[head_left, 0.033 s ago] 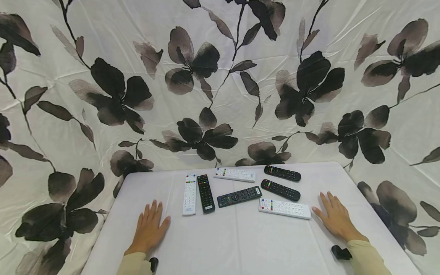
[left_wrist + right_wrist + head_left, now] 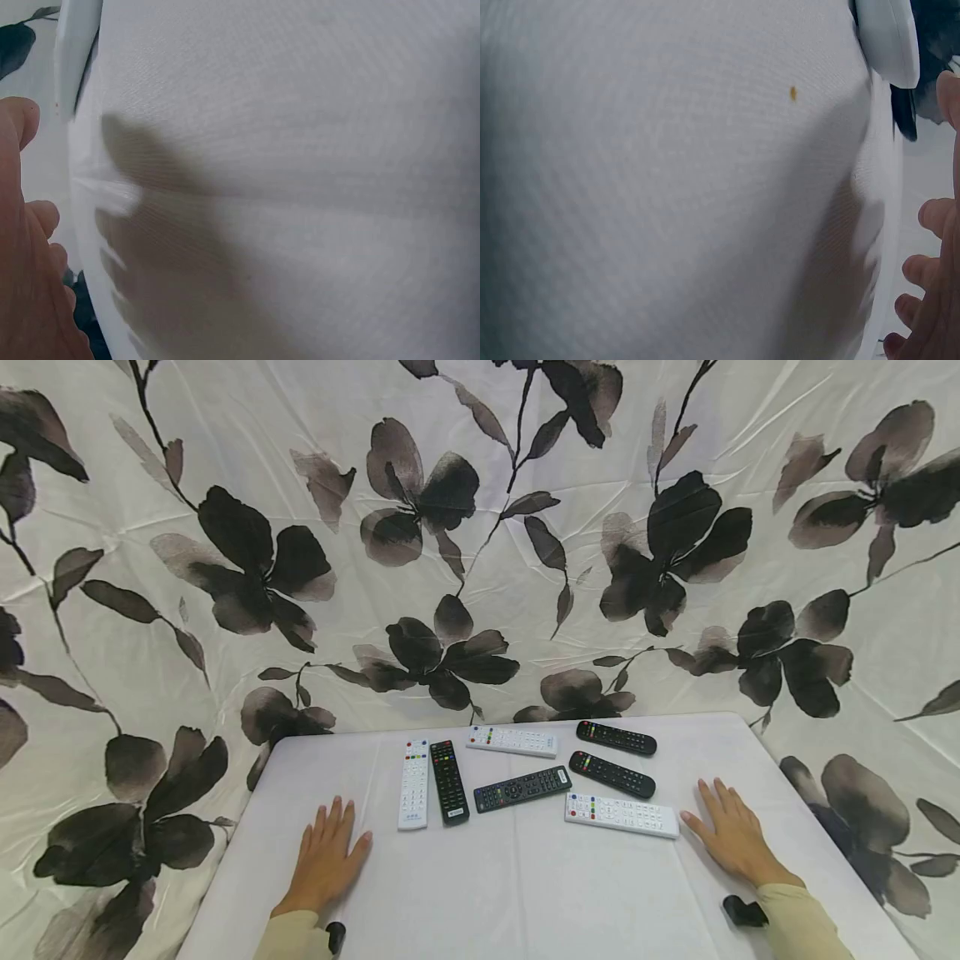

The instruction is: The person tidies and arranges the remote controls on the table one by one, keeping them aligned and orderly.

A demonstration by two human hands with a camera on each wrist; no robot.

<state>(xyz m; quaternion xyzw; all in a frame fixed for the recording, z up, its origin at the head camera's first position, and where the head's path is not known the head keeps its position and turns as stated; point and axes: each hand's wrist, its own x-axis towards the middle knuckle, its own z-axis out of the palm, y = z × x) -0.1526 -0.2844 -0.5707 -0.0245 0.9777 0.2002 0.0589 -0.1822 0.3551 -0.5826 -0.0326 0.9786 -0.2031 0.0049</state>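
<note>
My left hand [image 2: 323, 858] is spread flat over the left side of the white-covered table, fingers straight, holding nothing. Closest to it is a white remote control [image 2: 413, 785] lying lengthwise, with a black remote control [image 2: 449, 782] beside it. On the right side, my right hand [image 2: 735, 835] also has its fingers extended and holds nothing. Just left of its thumb lies another white remote [image 2: 621, 815]. In the left wrist view, the left hand [image 2: 30, 247] casts a shadow on the cloth; the right wrist view shows the right hand [image 2: 934, 277] with its shadow likewise.
Between the hands lie more remotes: a black one [image 2: 522, 789] at centre, a white one [image 2: 512, 741] near the back edge, and two black ones, upper [image 2: 617, 737] and lower [image 2: 612, 775]. A floral curtain [image 2: 480, 552] hangs behind the table [image 2: 465, 893].
</note>
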